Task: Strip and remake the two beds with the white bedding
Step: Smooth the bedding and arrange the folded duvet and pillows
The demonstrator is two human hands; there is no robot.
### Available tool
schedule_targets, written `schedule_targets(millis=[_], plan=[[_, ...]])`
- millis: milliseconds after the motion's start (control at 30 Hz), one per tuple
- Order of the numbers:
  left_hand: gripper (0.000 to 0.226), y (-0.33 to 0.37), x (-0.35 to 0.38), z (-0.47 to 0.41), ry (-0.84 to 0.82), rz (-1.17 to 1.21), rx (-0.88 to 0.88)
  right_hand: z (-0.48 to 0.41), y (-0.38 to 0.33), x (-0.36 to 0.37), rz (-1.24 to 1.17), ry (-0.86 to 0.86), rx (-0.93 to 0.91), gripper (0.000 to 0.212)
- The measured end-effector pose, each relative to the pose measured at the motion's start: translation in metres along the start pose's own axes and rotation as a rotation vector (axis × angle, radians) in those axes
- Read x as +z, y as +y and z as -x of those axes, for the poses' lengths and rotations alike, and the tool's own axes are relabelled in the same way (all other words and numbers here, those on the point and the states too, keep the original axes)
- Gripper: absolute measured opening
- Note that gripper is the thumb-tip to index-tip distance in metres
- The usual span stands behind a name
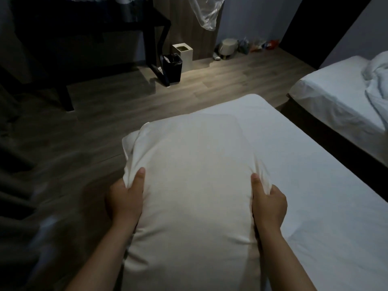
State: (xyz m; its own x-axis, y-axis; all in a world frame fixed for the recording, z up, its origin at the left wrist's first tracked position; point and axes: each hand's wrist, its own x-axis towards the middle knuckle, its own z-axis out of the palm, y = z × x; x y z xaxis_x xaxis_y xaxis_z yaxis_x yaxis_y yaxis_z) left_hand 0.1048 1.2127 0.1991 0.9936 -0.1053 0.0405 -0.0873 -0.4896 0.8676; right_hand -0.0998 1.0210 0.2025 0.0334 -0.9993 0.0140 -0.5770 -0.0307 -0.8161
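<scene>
1. The pillow point(193, 185) is white and is held out in front of the person, over the left edge of the near bed point(315, 185). Its long side points away, and its near end runs off the bottom of the view.
2. The left hand point(123, 200) grips the pillow's left side. The thumb lies on top, pressed into the cloth, and the other fingers are tucked under the edge and hidden.
3. The right hand point(267, 203) grips the right side the same way. The cloth bunches into folds beside the thumb, and the fingers are out of sight beneath.
4. The near bed wears a smooth white sheet. The pillow covers much of its left part, and the frame cuts its right and lower ends. I cannot tell whether the pillow rests on the mattress or hangs above it.
5. The far bed point(336, 97) stands at the right across a dark gap, with crumpled bedding point(378, 76) heaped on it and cut off at the frame's edge.
6. A black bin point(173, 68) and a white bin point(184, 56) stand together beside a leg of the dark table point(84, 28), whose top is lost in shadow.
7. Clear plastic point(206, 13) hangs at the top with its upper end cut off. The clutter point(247, 46) along the wall is too dim to name.
8. The dark cloth point(12, 164) at the left edge is blurred.
</scene>
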Motion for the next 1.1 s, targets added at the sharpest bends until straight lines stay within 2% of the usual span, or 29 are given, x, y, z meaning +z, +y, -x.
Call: schedule_targets(millis=[233,433,633,700,767,833,933,1100], plan=[[0.064,0.004,0.056,-0.086,-0.171,-0.033,-0.01,-0.03,-0.017,0.047,0.023,0.113,0.108,0.048],[0.054,0.038,0.118,-0.137,-0.306,-0.074,0.15,-0.055,-0.013,0.073,0.01,0.268,0.217,0.051],[0.062,0.064,0.175,-0.167,-0.355,-0.132,0.28,-0.076,-0.006,0.088,-0.06,0.363,0.286,0.046],[0.056,0.064,0.196,-0.178,-0.46,-0.288,0.365,-0.078,0.006,0.095,-0.02,0.27,0.373,0.049],[0.046,0.058,0.214,-0.187,-0.635,-0.526,0.439,-0.078,0.023,0.101,0.051,0.038,0.518,0.056],[0.059,0.054,0.222,-0.183,-0.823,-0.709,0.486,-0.074,0.035,0.101,0.104,-0.149,0.584,0.063],[0.062,0.049,0.224,-0.159,-0.953,-0.712,0.588,-0.064,0.043,0.093,0.181,-0.272,0.5,0.065],[0.059,0.042,0.214,-0.132,-1.123,-0.759,0.642,-0.044,0.049,0.064,0.505,-0.487,0.296,0.05]])
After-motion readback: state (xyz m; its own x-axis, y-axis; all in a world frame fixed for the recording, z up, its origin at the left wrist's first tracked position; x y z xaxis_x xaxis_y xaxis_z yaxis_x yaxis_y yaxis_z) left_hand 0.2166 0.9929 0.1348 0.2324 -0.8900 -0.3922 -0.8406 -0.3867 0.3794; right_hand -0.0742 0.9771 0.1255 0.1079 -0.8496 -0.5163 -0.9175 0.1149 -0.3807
